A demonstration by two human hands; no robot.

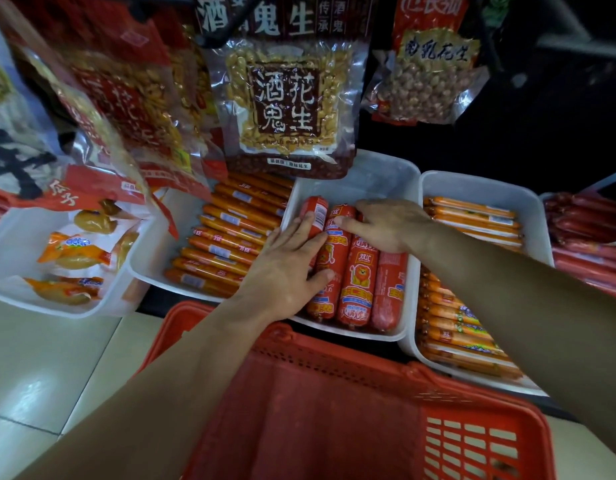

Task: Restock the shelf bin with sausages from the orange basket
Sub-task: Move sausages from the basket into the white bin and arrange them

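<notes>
The left hand (286, 268) lies flat, fingers straight, and the right hand (386, 223) rests spread fingers on the red sausages (355, 285), which lie side by side, long axes front to back, in the white bin (386, 174) behind the orange basket (317, 410).

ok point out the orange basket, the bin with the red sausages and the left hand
basket (334, 362): head view, on its perforated far wall
bin (379, 178): head view, on its bare white back wall
left hand (286, 271): head view, on the back of the hand
</notes>
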